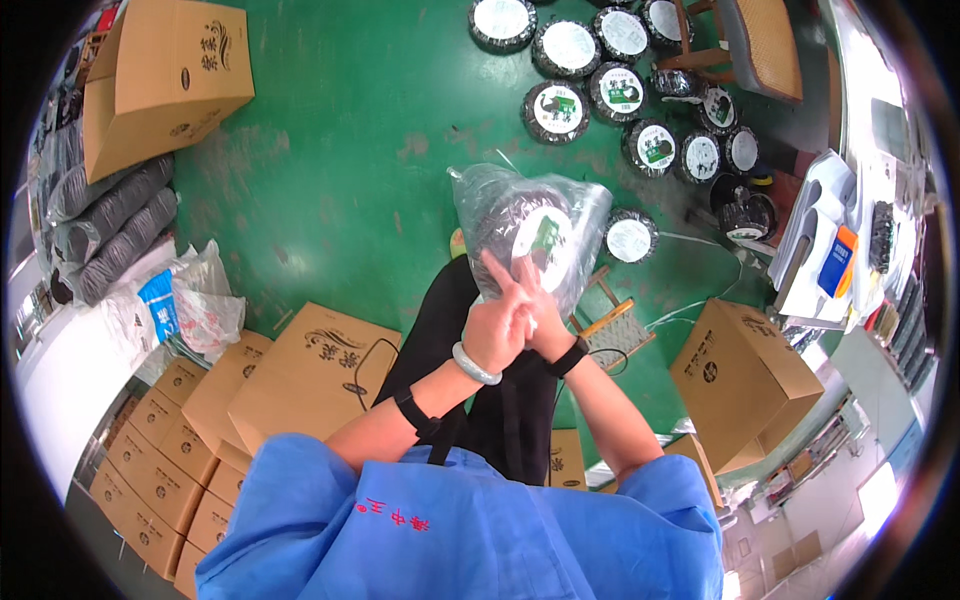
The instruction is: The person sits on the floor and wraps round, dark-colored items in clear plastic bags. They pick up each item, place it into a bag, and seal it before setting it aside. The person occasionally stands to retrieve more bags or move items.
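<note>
Before me is a clear plastic bag [592,217] around a round, dark, wrapped pack with a white and green label [541,229]. My left hand [499,319], with a pale bangle at its wrist, lies at the bag's near end, its fingers pointing over the bag. Close against it, my right hand [541,300] has fingers over the label's near edge. The hands meet and overlap at the bag's gathered near end; whether either grips the plastic cannot be made out. Just right of the bag, another round dark pack [631,236] lies on the green floor.
Several round packs [556,112] lie at the upper right, near a chair [765,49]. A small woven stool [615,334] is right of my knees. Cardboard boxes stand at the upper left [165,82], lower left [315,367] and right [742,382]. Papers [806,240] lie at the far right.
</note>
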Available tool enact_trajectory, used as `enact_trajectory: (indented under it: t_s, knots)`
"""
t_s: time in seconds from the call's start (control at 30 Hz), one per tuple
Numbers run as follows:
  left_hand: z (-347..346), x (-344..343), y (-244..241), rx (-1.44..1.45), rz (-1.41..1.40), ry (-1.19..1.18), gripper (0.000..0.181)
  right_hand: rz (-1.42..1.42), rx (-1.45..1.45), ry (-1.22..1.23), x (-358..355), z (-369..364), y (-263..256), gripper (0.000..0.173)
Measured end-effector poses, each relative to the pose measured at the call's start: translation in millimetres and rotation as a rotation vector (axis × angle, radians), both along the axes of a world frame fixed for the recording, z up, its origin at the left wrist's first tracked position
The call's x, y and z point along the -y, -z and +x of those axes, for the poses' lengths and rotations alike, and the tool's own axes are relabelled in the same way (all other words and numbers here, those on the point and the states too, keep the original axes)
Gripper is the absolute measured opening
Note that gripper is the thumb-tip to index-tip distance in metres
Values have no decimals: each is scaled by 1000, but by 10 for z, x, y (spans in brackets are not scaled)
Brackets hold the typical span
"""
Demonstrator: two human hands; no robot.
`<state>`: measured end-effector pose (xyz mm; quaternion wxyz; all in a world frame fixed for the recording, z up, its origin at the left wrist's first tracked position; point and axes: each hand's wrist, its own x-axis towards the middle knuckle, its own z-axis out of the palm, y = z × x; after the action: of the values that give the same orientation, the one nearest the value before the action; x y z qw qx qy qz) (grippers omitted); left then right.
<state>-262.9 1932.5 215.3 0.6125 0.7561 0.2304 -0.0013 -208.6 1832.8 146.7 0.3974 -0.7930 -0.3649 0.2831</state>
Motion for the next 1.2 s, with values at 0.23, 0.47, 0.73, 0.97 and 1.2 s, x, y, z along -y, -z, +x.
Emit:
enact_trajectory:
  t_s: [0.23, 0.47, 0.73, 0.97, 1.2]
  knots:
    - [-375, 644, -396, 142, -222, 317, 10, -375, -237, 209, 895, -315, -87, 104]
    - [-601, 1610, -661, -111, -906, 400, 5, -595, -169, 384, 2045, -632, -95, 123]
    - [-654, 449, -49, -289, -546, 291, 11, -756, 2, 298, 1028, -734, 1095, 128]
    - [-456, -133, -20, -216, -816, 11, 15, -1010, 354, 165, -312, -538, 1473, 104]
    - [-387, 738, -71, -126, -724, 413, 11, -571, -185, 131, 666, -155, 877, 119]
